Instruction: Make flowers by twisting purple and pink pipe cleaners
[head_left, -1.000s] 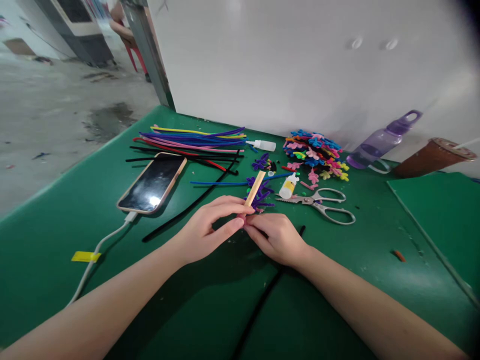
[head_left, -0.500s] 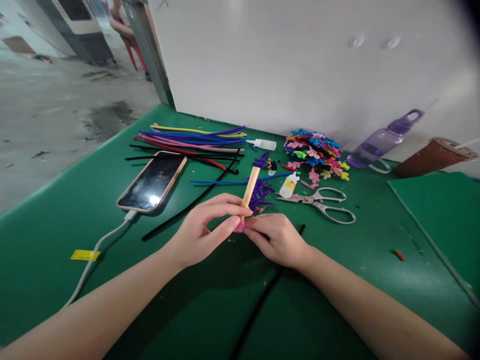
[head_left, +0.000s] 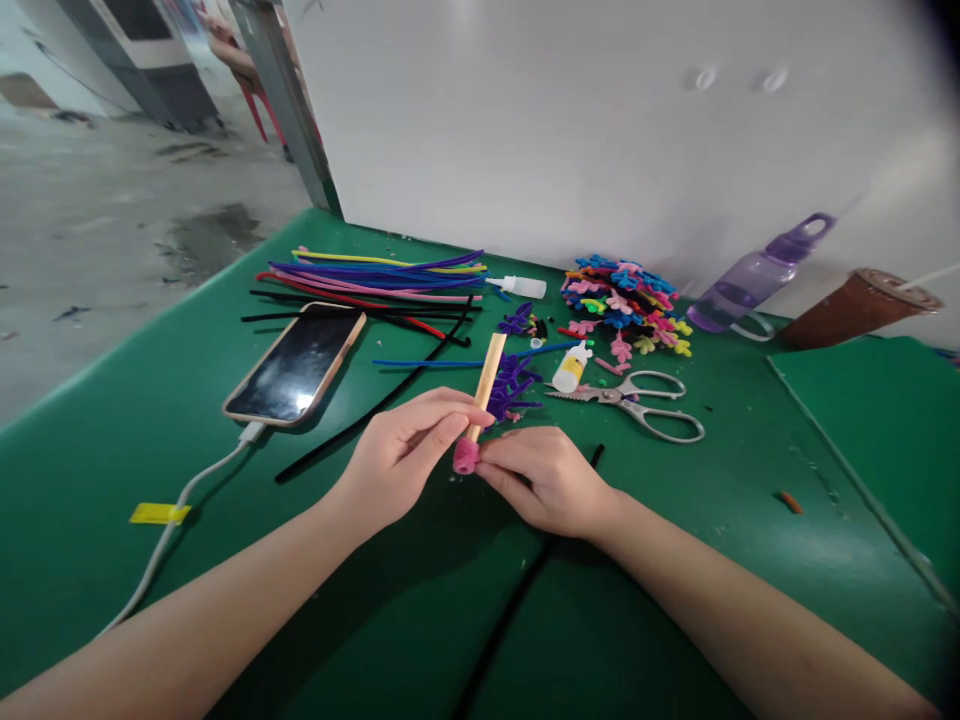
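Note:
A flat pale wooden stick (head_left: 491, 378) slants up and away between my hands. My left hand (head_left: 409, 450) pinches it with thumb and fingers near its lower end. Around that end sits a pink fuzzy pipe cleaner (head_left: 466, 456), wound into a small coil. My right hand (head_left: 551, 478) is closed, its thumb and forefinger pressed together on the coil's right side. Just beyond the stick lie purple bent pipe cleaner pieces (head_left: 514, 385). One black pipe cleaner (head_left: 517, 600) passes beneath my right hand on the green table (head_left: 360, 630).
Straight pipe cleaners (head_left: 375, 275) lie behind a plugged-in phone (head_left: 296, 365). Scissors (head_left: 634, 400), a small yellow-labelled bottle (head_left: 572, 368) and a white bottle (head_left: 523, 287) lie ahead. Farther right are colourful pipe cleaner shapes (head_left: 622, 305), a purple water bottle (head_left: 757, 275) and a brown drink cup (head_left: 847, 310).
My left fingers have shifted up off the pink coil, so more of it shows. Stick and coil sit slightly farther left, and the whole view has drifted a little.

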